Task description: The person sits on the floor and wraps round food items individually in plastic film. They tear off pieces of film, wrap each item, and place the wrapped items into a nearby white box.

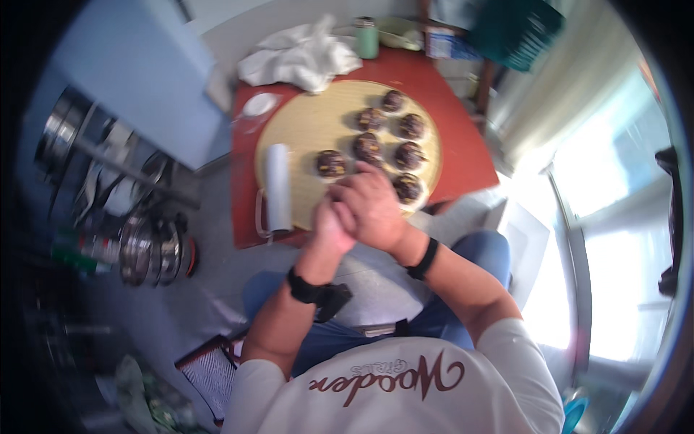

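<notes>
My left hand (332, 225) and my right hand (371, 203) are pressed together over the near edge of a round wooden board (303, 108). Their fingers overlap, and whatever may lie between the palms is hidden. Several dark round balls with yellow bits stand on the board: one (331, 164) just beyond my left hand, one (367, 146) beyond my right hand, and one (407, 187) beside it. Others, such as the farthest ball (392, 101), sit towards the board's right side. A white roll (278, 187), perhaps of plastic film, lies at the board's left edge.
The board rests on a red table (466, 157). A white cloth (303, 54), a green bottle (366, 38) and a pale bowl (398, 35) stand at the back. A small white disc (259, 104) lies at the left. Metal pots (154, 249) stand on the left, below the table.
</notes>
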`<action>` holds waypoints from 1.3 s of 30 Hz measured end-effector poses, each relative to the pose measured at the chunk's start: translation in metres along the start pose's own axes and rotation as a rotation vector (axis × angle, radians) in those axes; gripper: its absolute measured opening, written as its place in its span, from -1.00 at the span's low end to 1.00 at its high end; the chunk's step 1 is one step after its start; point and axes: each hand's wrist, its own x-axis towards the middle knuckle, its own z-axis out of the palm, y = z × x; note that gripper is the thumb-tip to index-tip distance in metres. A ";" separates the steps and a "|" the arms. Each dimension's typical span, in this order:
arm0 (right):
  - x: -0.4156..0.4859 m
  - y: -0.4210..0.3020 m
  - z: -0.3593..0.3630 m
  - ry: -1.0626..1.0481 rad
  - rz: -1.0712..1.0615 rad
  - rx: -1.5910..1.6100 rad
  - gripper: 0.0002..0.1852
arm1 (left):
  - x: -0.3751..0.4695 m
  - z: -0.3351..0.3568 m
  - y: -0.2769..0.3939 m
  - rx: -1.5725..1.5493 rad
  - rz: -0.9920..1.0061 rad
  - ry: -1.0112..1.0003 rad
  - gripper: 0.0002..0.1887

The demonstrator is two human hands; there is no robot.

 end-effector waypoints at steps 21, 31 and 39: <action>0.010 0.026 -0.066 0.375 0.410 0.551 -0.80 | -0.009 0.040 0.025 0.239 -0.078 -0.605 0.03; -0.153 0.117 -0.249 0.654 0.912 0.619 -0.71 | -0.010 0.044 0.040 0.570 -0.047 -0.520 -0.10; -0.430 0.214 -0.204 0.581 1.725 0.425 -0.32 | 0.002 0.033 0.048 0.570 0.113 -0.390 -0.26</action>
